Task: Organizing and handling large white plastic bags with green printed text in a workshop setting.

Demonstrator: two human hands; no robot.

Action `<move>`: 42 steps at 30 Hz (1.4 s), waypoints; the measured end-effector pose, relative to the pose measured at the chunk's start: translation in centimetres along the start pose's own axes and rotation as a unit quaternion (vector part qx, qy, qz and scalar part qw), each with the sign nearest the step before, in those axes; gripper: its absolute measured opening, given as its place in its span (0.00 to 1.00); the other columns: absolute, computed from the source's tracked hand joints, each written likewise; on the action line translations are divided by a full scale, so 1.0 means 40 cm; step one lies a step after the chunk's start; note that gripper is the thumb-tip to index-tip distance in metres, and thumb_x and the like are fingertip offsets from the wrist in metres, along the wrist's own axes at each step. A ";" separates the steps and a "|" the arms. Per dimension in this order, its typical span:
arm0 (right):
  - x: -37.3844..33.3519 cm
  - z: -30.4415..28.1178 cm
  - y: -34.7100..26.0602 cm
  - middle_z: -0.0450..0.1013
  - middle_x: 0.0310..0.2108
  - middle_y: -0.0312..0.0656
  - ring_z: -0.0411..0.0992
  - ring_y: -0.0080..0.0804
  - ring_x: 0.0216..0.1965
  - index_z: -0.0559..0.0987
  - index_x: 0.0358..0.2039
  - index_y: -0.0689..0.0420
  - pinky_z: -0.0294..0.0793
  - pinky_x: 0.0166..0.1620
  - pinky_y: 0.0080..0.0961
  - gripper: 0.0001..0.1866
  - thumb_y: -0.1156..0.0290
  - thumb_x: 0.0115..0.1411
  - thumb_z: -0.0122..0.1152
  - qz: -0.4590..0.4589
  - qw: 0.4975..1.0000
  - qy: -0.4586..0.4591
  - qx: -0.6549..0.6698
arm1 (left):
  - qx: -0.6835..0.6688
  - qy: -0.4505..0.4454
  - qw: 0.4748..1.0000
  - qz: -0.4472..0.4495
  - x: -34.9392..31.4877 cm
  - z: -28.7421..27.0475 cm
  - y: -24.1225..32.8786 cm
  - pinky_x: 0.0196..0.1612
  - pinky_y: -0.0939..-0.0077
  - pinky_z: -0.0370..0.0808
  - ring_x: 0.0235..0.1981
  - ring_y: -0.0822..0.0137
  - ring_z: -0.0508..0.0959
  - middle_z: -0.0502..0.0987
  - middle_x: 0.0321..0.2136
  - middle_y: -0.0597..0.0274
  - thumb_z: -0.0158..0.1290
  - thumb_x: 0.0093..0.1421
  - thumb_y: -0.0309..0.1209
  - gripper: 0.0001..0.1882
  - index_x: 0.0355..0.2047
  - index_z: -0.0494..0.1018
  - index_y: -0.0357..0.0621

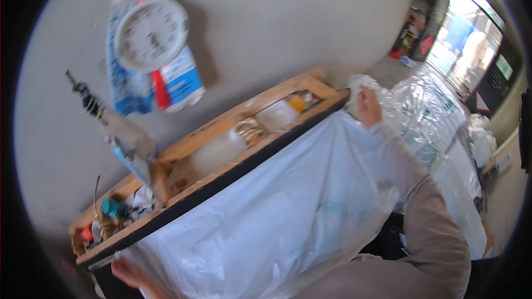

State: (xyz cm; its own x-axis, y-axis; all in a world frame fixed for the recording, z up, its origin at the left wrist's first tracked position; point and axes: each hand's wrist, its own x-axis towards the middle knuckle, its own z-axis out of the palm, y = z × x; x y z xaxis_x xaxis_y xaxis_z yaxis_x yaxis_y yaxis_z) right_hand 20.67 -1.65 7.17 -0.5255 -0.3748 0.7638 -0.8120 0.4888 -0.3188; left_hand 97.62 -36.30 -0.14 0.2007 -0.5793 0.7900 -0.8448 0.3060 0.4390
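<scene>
A translucent white plastic sheet point(249, 210) is spread slantwise in front of me, stretched between my two hands, with soft creases across it. At its far right corner my right hand point(369, 108) is closed on a bunched part of the plastic. Down at the near left corner, my left hand point(136, 278) grips the sheet's edge; its fingers are partly blurred. The upper edge of the sheet runs along the dark front edge of a long wooden tray point(205, 138).
Inside the tray are a teal cap-like object point(114, 208), a roll of tape point(249, 131) and small odds and ends. A round white dial point(152, 35) hangs on the wall over blue-and-white bags. Shiny crumpled plastic point(424, 105) lies to the right, near a bright doorway point(468, 33).
</scene>
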 end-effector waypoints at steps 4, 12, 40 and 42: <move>-0.115 -0.143 -0.053 0.66 0.38 0.49 0.65 0.46 0.42 0.69 0.41 0.58 0.64 0.45 0.37 0.14 0.70 0.54 0.51 -0.056 0.995 -0.074 -0.036 | -0.221 0.124 0.948 -0.191 0.058 -0.193 0.243 0.42 0.64 0.70 0.38 0.55 0.72 0.69 0.39 0.49 0.48 0.58 0.34 0.16 0.41 0.67 0.34; -0.122 -0.069 0.043 0.64 0.47 0.44 0.61 0.43 0.50 0.68 0.45 0.54 0.61 0.51 0.38 0.19 0.61 0.53 0.50 0.218 0.939 -0.234 -0.127 | 0.008 -0.392 0.856 0.337 -0.185 -0.239 0.687 0.27 0.62 0.69 0.25 0.52 0.72 0.71 0.21 0.50 0.45 0.58 0.37 0.15 0.20 0.67 0.39; -0.239 -0.244 -0.301 0.69 0.40 0.40 0.67 0.36 0.43 0.70 0.42 0.54 0.61 0.46 0.41 0.21 0.57 0.51 0.54 -0.005 0.906 -0.416 -0.081 | -0.022 -0.341 0.934 0.102 -0.198 -0.492 0.537 0.29 0.63 0.70 0.26 0.54 0.74 0.74 0.23 0.51 0.45 0.60 0.38 0.16 0.28 0.73 0.36; -0.223 -0.185 -0.277 0.69 0.35 0.39 0.67 0.36 0.37 0.71 0.38 0.54 0.63 0.42 0.37 0.16 0.60 0.51 0.54 -0.020 0.938 -0.335 -0.084 | -0.046 -0.330 0.934 0.129 -0.205 -0.485 0.514 0.30 0.62 0.71 0.27 0.52 0.73 0.74 0.24 0.50 0.45 0.60 0.37 0.16 0.28 0.73 0.34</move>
State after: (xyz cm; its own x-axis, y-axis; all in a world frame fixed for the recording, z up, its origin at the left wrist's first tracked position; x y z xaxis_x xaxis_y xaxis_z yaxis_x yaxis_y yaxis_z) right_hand 36.24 2.13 8.03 -0.5823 -0.7795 0.2310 -0.8130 0.5594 -0.1615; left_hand 88.24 -10.58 10.70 -0.3779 -0.8078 0.4524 -0.7712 0.5450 0.3290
